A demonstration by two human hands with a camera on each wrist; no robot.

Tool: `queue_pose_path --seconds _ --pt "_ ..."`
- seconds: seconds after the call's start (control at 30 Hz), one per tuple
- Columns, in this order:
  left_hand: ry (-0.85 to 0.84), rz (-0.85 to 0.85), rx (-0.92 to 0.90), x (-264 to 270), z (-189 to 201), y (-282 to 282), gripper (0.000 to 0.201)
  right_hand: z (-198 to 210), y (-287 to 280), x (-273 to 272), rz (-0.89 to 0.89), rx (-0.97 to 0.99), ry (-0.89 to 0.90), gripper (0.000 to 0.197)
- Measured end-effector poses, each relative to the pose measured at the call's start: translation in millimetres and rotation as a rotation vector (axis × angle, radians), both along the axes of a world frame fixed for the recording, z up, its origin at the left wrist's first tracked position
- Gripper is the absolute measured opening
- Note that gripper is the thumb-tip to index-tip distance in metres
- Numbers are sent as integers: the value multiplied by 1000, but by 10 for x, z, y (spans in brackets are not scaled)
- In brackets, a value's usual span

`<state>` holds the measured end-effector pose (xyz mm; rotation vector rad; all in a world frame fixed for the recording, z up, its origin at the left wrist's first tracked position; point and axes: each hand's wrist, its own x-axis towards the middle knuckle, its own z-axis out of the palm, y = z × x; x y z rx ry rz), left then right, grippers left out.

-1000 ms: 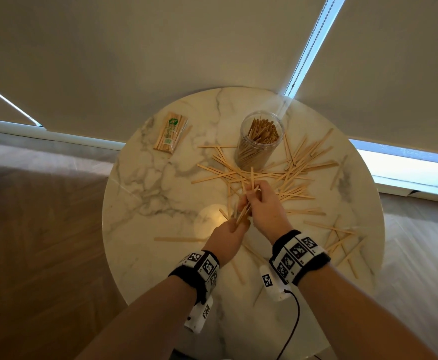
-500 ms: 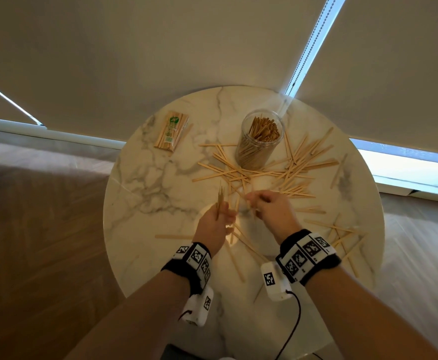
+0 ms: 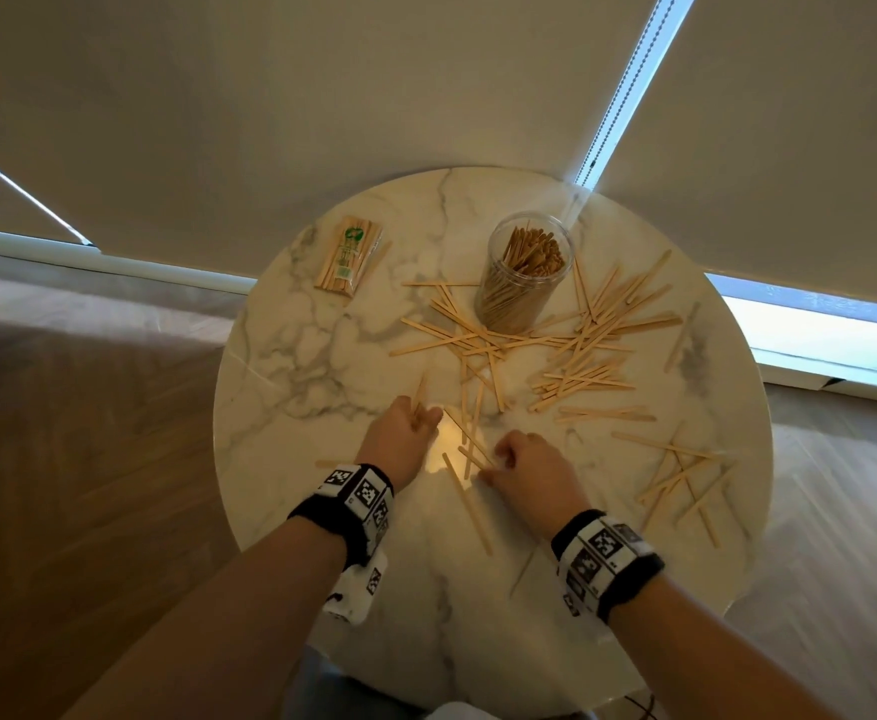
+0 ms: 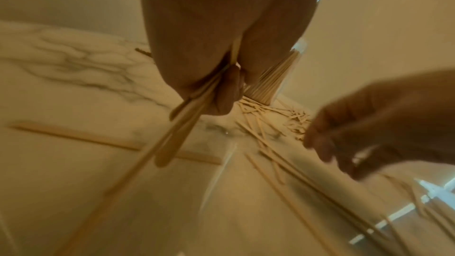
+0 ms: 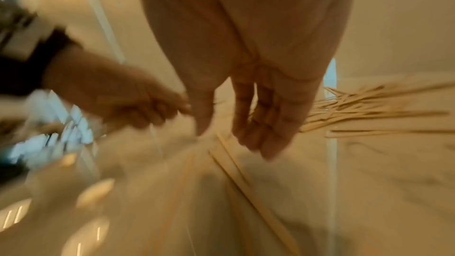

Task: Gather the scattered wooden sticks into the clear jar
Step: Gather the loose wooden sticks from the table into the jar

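Several flat wooden sticks (image 3: 576, 350) lie scattered on the round marble table (image 3: 290, 366), most around the clear jar (image 3: 527, 272), which stands upright at the back, packed with sticks. My left hand (image 3: 422, 419) grips a small bundle of sticks (image 4: 183, 122) in its curled fingers, just above the table. My right hand (image 3: 493, 462) hovers close beside it, its thumb and fingers (image 5: 261, 135) relaxed and holding nothing, over a few loose sticks (image 5: 236, 168) on the near middle of the table. The left wrist view shows the jar (image 4: 275, 77) beyond my fist.
A wrapped packet of sticks (image 3: 349, 262) lies at the back left of the table. More loose sticks (image 3: 685, 475) lie near the right rim. Closed blinds hang right behind the table. Wooden floor shows to the left.
My hands have drawn apart and come back toward me. The left hand moved left with its bundle. The right hand left the bundle and dropped over the near sticks.
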<state>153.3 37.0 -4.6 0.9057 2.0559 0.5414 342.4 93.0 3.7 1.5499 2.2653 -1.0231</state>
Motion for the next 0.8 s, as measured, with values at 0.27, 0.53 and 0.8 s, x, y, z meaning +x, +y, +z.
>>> queue_pose_path --seconds 0.27,0.53,0.8 --pt "337 -352 -236 -246 -169 -414 30 -262 -445 -31 154 129 -94 53" --pt "476 -431 -341 -59 -204 -361 23 -251 -344 -79 155 185 -126 23" --pt "-104 155 86 8 -57 -216 11 -260 -299 -184 154 267 -201 25"
